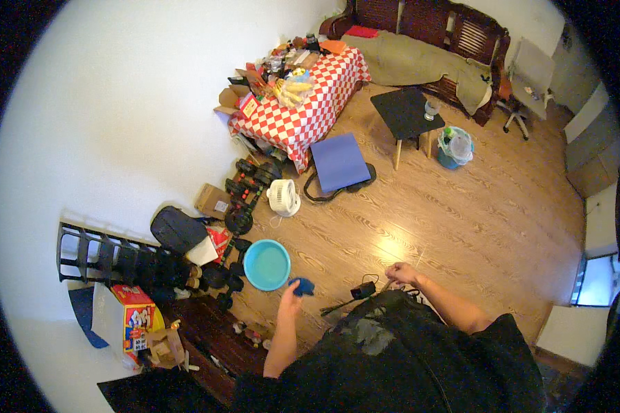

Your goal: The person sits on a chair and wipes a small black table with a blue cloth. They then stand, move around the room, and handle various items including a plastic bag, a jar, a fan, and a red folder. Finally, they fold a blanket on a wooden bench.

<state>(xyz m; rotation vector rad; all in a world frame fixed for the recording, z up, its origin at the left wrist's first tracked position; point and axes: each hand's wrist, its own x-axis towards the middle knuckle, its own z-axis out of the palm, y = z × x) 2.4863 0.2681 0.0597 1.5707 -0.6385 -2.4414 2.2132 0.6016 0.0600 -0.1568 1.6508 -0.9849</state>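
Note:
My left hand [292, 297] holds a dark blue cloth [303, 287], just right of and below a light blue plastic basin [267, 265] on the wooden floor. The basin's inside looks turquoise; whether it holds water I cannot tell. In front of my body is my right hand [403, 273], its fingers curled near a thin strap or cord; what it grips there is too small to make out. A small black box-shaped device [363, 290] with a cord lies or hangs between my two hands.
Beyond the basin stands a white fan [283, 197], and a blue square board [340, 162] lies on the floor. Dumbbells and a black backpack [177, 228] line the wall. A small black table [406, 110], a lined bin [454, 149] and a checked-cloth table [279, 124] stand farther off.

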